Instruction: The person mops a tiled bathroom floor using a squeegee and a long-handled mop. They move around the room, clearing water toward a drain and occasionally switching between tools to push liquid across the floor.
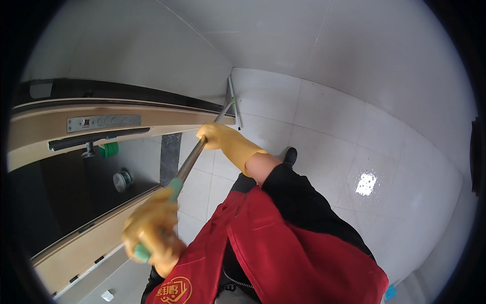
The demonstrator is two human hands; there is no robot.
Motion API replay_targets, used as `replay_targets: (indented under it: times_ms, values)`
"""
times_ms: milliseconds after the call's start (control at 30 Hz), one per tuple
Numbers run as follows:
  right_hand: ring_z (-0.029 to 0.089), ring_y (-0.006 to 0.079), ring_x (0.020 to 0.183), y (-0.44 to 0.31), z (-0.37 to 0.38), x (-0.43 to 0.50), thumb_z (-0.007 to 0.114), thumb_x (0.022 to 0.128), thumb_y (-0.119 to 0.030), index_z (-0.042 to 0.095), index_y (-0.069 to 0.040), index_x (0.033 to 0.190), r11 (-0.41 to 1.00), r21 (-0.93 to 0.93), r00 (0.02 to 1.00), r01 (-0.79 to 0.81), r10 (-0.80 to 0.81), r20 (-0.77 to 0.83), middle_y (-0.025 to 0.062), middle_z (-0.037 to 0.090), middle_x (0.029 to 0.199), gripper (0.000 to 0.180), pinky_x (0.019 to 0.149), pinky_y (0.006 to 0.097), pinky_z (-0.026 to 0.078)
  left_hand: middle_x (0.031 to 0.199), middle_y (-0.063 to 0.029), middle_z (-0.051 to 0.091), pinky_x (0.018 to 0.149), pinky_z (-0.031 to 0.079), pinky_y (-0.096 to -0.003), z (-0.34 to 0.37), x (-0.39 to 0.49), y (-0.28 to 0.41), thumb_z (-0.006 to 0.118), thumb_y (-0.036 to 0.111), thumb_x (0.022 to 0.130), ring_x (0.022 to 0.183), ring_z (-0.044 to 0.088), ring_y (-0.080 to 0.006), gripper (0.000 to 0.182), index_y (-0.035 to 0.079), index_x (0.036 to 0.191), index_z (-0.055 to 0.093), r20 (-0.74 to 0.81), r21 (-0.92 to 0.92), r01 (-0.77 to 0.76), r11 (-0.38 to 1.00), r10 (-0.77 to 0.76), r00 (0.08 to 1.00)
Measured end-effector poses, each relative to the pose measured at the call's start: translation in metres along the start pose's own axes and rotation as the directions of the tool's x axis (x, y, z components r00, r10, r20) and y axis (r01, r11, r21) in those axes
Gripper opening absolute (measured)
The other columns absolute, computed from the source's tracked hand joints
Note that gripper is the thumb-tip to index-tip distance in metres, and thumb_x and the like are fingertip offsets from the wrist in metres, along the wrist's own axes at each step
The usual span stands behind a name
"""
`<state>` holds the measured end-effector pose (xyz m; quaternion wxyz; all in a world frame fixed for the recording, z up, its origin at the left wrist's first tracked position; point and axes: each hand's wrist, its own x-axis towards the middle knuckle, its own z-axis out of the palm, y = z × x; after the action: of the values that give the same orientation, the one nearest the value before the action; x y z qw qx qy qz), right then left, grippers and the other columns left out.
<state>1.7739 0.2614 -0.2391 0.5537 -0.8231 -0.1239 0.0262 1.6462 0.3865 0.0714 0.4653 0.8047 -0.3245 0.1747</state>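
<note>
My left hand [152, 228], in a yellow rubber glove and slightly blurred, grips the green handle end of a floor squeegee's metal pole [191, 160]. Farther along the same pole, my right hand [213, 136], also gloved in yellow, is closed around the bare metal. The squeegee head [234, 102] lies on the pale floor tiles [265, 98] close to the wall corner, beside the edge of the door frame. Its blade's contact with the floor cannot be made out fully.
A wooden door frame [38, 119] with a metal strike plate [103, 122] stands at my left. Through the doorway are a green container [109, 150] and a white-lidded tub [122, 181]. Wet tiles [366, 184] shine at right. White walls [360, 49] surround the floor; my shoe [291, 155] stands on it.
</note>
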Motion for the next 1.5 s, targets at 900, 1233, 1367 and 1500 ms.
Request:
replay_targets:
  times_ms: [900, 1233, 1367, 1500]
  values:
    - [0.058, 0.0426, 0.065, 0.064, -0.108, -0.438, 0.077, 0.081, -0.006, 0.061, -0.002, 0.07, 0.777, 0.262, 0.145, -0.572, 0.41, -0.9, 0.0193, 0.058, 0.066, 0.02, 0.065, 0.0483, 0.048, 0.099, -0.0157, 0.079, 0.105, 0.056, -0.0591, 0.223, 0.043, 0.097, 0.074, -0.01, 0.088, 0.094, 0.079, -0.0286, 0.024, 0.003, 0.108, 0.072, 0.737, -0.635, 0.418, 0.65, 0.348, 0.579]
    - [0.066, 0.0486, 0.089, 0.05, -0.179, -0.191, 0.076, 0.077, -0.017, 0.071, -0.001, 0.08, 0.982, 0.004, 0.728, -0.187, 0.141, -0.671, 0.0272, 0.07, 0.09, 0.017, 0.084, 0.0545, 0.055, 0.067, -0.0026, 0.062, 0.061, 0.062, -0.028, 0.171, 0.191, 0.075, 0.071, 0.045, 0.101, 0.057, 0.063, -0.0158, 0.047, 0.001, 0.085, 0.069, 0.382, -0.923, 0.202, 0.327, 0.836, 0.394]
    - [0.058, 0.0436, 0.067, 0.11, -0.196, -0.109, 0.08, 0.084, -0.015, 0.058, -0.005, 0.065, 0.996, -0.028, 0.806, 0.09, -0.089, -0.586, 0.0215, 0.057, 0.068, 0.031, 0.061, 0.0489, 0.046, 0.071, -0.0014, 0.066, 0.06, 0.049, -0.0338, 0.222, 0.163, 0.096, 0.088, 0.025, 0.075, 0.063, 0.066, -0.0208, 0.024, 0.01, 0.076, 0.069, 0.501, -0.832, 0.004, 0.555, 0.747, 0.437]
    - [0.055, 0.0422, 0.064, 0.187, -0.202, -0.127, 0.08, 0.083, -0.017, 0.054, -0.01, 0.063, 0.982, -0.067, 0.748, 0.174, -0.176, -0.64, 0.0184, 0.054, 0.065, 0.034, 0.058, 0.0476, 0.043, 0.06, -0.0012, 0.057, 0.049, 0.037, -0.0332, 0.3, 0.115, 0.098, 0.093, 0.013, 0.062, 0.051, 0.056, -0.0231, 0.033, 0.011, 0.069, 0.061, 0.671, -0.702, -0.094, 0.706, 0.7, 0.244]
